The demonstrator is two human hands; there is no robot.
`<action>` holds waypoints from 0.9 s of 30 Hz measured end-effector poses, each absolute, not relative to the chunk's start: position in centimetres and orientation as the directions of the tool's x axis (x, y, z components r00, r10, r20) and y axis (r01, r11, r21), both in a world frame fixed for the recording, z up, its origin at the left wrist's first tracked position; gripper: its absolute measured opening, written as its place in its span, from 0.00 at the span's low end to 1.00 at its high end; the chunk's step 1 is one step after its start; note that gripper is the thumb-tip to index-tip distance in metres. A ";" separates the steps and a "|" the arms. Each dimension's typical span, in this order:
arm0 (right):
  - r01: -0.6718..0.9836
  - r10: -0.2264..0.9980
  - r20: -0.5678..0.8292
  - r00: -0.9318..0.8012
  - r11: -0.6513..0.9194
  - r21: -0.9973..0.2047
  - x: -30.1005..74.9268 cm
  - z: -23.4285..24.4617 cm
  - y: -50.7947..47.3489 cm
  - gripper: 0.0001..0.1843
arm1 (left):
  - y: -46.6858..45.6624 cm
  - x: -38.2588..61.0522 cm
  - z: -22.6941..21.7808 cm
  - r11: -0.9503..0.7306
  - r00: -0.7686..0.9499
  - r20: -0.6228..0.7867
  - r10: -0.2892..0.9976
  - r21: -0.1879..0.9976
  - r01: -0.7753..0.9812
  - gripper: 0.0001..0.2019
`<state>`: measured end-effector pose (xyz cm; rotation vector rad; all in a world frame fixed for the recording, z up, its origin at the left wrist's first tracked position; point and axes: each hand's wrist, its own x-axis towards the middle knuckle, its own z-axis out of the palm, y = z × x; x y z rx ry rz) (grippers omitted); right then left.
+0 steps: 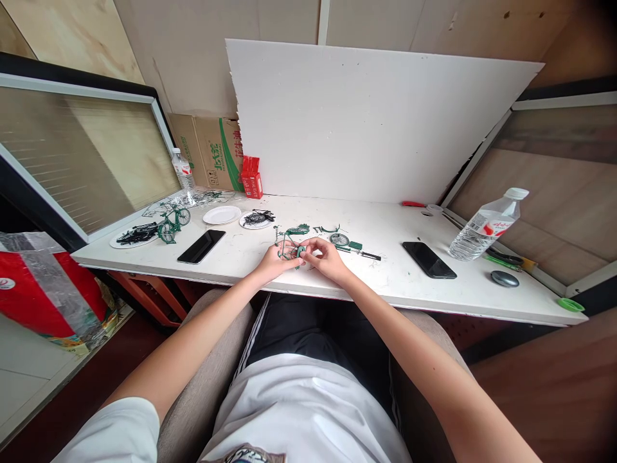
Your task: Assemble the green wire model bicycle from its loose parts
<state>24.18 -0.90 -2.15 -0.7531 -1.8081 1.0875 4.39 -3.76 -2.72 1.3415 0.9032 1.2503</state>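
Green model bicycle frame [283,241] clamped in your left hand [274,263], small green part [301,251] pinched by your right hand [326,258], near front of worktop [371,280], loose wheel [339,239] just right, left phone [201,246], right phone [429,260], bottle [488,226] beyond.

Item one: model bicycle frame [284,237], green, thin-tubed, incomplete; held at the middle of the scene, near side, partly hidden, exact tilt not determinable. Item two: small green piece [301,251], rounded, pinched at the frame's right; whether it is joined cannot be determined. Loose parts lie to the right: a curved dark-green strip [331,229] at the far side; a spoked wheel [339,238], flat, nearer; a green rectangular part [355,245], right of the wheel; a black bar [371,256], rightmost and nearest.
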 end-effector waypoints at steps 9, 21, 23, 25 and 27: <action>0.059 0.825 0.380 -0.418 0.442 -0.895 24.2 -2.0 -1.0 0.19 | -3.7 4.4 -2.7 -0.183 0.152 0.201 0.968 0.976 -0.121 0.26; 0.077 0.828 0.400 -0.392 0.463 -0.883 24.0 -2.0 -1.1 0.18 | -3.7 4.3 -2.9 -0.194 0.166 0.209 0.964 0.976 -0.098 0.26; 0.084 0.829 0.413 -0.378 0.474 -0.876 23.9 -2.0 -1.2 0.18 | -3.6 4.3 -3.0 -0.194 0.172 0.209 0.963 0.976 -0.099 0.26; 0.082 0.827 0.416 -0.377 0.477 -0.875 23.9 -2.0 -1.2 0.17 | -3.6 4.3 -3.0 -0.190 0.177 0.206 0.962 0.976 -0.102 0.26; 0.077 0.826 0.413 -0.383 0.475 -0.877 23.9 -2.0 -1.2 0.17 | -3.6 4.3 -2.9 -0.184 0.175 0.200 0.964 0.977 -0.103 0.27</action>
